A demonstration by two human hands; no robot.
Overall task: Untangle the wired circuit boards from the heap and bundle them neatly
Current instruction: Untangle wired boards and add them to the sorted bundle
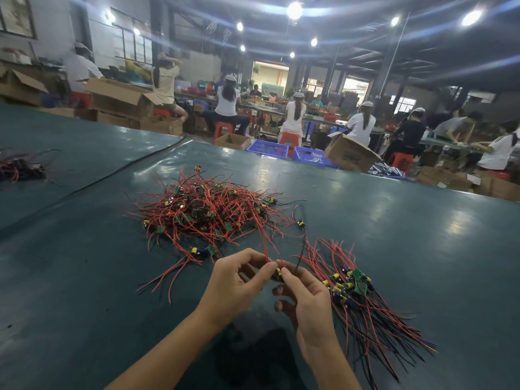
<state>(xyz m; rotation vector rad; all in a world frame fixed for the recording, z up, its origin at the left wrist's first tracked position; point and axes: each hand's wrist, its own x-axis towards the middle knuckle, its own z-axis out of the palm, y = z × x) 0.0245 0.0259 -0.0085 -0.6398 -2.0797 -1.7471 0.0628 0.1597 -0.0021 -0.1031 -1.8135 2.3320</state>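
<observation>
While both hands hover low over the green tabletop (408, 220), they share one small circuit board (278, 273) — left hand (239, 280) with its grip pinching the board thumb to forefinger, right hand (306, 299) pinching it from the other side. Its red wires (261, 243) run up into the tangled heap (208, 212) just beyond the hands. Sorted bundle (351, 288) lies just right of the right hand, boards together, leads fanned toward the near edge. Another small pile (19, 167) sits far left — well apart. Seated workers (228, 102) at benches behind.
</observation>
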